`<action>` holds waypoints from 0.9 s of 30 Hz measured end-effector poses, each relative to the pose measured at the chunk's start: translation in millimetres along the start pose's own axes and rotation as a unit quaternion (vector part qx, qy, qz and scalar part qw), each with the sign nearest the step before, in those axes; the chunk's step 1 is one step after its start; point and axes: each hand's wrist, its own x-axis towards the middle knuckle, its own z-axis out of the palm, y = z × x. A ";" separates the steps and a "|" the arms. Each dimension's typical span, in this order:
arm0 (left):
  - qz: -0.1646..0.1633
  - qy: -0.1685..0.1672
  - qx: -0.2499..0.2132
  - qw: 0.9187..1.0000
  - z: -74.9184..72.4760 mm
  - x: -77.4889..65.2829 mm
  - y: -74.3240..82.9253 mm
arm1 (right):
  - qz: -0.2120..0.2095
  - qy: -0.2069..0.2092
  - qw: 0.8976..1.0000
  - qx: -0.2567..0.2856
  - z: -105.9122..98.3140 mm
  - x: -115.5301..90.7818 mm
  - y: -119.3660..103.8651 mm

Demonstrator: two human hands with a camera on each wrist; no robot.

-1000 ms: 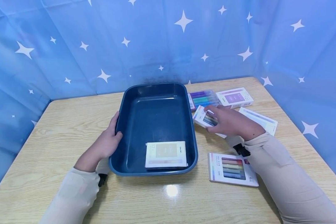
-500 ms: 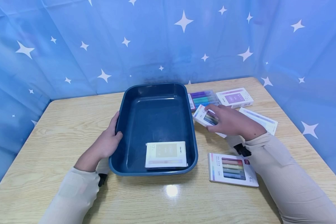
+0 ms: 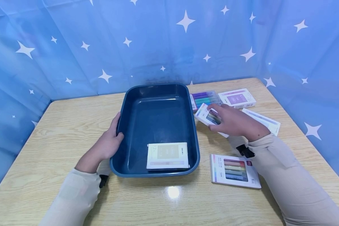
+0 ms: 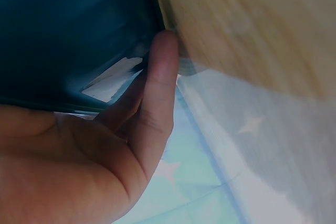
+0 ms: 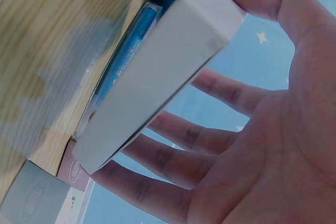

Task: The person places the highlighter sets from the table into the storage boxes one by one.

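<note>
My right hand (image 3: pixel 233 121) holds a white box of colored pens with a window (image 3: pixel 213 117), raised off the table and tilted. In the right wrist view the thumb is at one end of this pen box (image 5: pixel 152 82) and the other fingers spread along its far side. My left hand (image 3: pixel 108 141) holds the left side of a dark blue plastic tray (image 3: pixel 155 122), thumb over the rim and fingers along the outer wall (image 4: pixel 68 30). A cream-colored box marked 12 (image 3: pixel 167 155) lies inside the tray's near right corner.
Right of the tray lie a clear case of purple, green and blue pens (image 3: pixel 204 98), a white box with a purple label (image 3: pixel 237 98), a white box (image 3: pixel 264 121) partly behind my right wrist, and another windowed pen box (image 3: pixel 234 171). A blue starred curtain (image 3: pixel 158 40) borders the wooden table.
My right hand and the pen box in it have risen very slightly. The left hand and the tray look the same.
</note>
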 end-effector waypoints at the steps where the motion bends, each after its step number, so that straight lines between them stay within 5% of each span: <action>1: 0.000 0.000 0.001 1.000 0.0 0.0 -0.1 | 0.000 0.000 1.000 0.000 -0.3 0.0 -0.1; 27: -0.001 -0.001 -0.004 1.000 -1.0 1.0 0.1 | -0.008 0.031 0.999 -0.029 -0.4 -2.3 -13.6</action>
